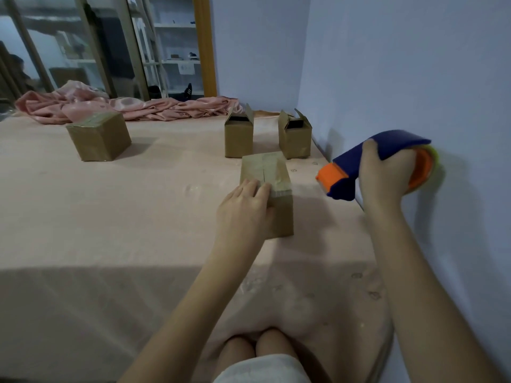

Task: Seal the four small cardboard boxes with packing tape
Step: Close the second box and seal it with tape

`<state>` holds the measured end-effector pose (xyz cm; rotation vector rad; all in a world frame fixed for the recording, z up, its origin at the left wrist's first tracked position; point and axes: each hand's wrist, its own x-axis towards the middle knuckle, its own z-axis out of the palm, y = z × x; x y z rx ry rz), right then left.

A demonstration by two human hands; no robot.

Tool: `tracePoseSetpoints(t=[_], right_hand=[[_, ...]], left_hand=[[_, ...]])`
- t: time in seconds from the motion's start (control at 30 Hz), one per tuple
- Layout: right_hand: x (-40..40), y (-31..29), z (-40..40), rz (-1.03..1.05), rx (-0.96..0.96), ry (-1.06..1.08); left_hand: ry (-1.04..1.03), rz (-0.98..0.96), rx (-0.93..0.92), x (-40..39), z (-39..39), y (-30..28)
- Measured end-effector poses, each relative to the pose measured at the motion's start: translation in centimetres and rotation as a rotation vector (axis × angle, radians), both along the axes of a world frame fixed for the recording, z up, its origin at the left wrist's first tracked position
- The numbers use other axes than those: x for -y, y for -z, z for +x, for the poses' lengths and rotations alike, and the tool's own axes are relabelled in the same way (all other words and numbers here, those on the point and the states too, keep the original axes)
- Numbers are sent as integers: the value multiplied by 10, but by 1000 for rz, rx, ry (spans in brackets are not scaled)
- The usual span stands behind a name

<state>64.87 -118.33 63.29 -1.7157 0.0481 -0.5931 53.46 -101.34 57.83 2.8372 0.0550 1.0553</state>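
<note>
**Obs:** Your knees [258, 345] sit lowest in view, at the near edge of the worktop [110, 230], which wears a pale pink, smooth cloth with faint printed marks.

**Op:** Hands?

**Obs:** Your left hand [243, 208] rests on the near box [269, 189]; its fingers [262, 189] lie fairly straight over the top near edge, pressing where clear tape crosses the closed flaps. I can't tell where the thumb lies. Your right hand [384, 172] is wrapped tight around the tape dispenser [370, 164], held in the air to the right of that box and close to the wall [414, 78].

**Op:** Dispenser details?

**Obs:** Blue plastic body, orange nose pointing at the box, orange hub with a yellowish roll behind your palm. A faint clear strip seems to run from the nose to the box; too blurred to confirm.

**Op:** Other boxes?

**Obs:** Two open boxes [239, 136] [294, 139] stand just behind the near one, side by side, flaps upright, plain brown cardboard. One closed box [98, 138] sits well apart to the far left, glossy on top.

**Op:** Clutter?

**Obs:** Crumpled pink fabric [124, 105] along the far edge, satiny folds. Glass panels and shelves [177, 45] beyond.
</note>
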Motion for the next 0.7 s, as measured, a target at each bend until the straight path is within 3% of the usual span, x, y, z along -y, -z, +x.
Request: tracePoseSetpoints(t=[0.07, 0.27, 0.43, 0.57, 0.7], right_hand=[[1, 18, -21, 12, 103, 186], [-19, 24, -12, -341, -16, 191], [-26, 24, -9, -760, -123, 213], [-15, 30, -15, -421, 25, 129], [-15, 4, -12, -362, 201, 133]], left_hand=[[7, 1, 4, 0, -1, -2], [-26, 50, -4, 9, 2, -4], [-37, 31, 3, 7, 3, -2], [-6, 24, 78, 2, 4, 1], [-20, 2, 76, 5, 5, 4]])
